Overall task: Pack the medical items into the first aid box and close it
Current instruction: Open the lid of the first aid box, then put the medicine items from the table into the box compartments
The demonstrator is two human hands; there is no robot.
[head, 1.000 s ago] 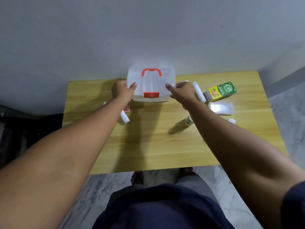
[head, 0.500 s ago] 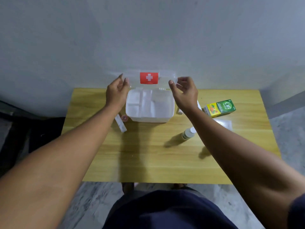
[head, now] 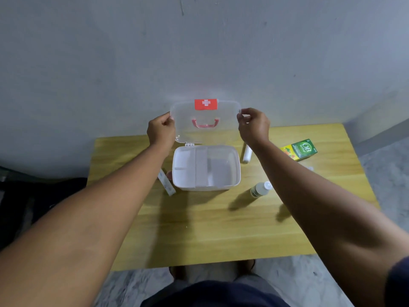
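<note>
Now that the clear lid [head: 205,122] has swung upright, both hands' fingers [head: 242,117] pinch its side edges, leaving the first aid box [head: 207,168] on the tabletop [head: 210,229] open, empty, ready for packing.

I hold the open lid [head: 205,122] upright with both hands, left hand [head: 161,130], right hand [head: 253,125], above the white box [head: 207,168] on the desk [head: 210,229].

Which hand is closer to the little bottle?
Right. The right hand holds the lid's edge, up and slightly left of the bottle; the left hand is across the box.
</note>
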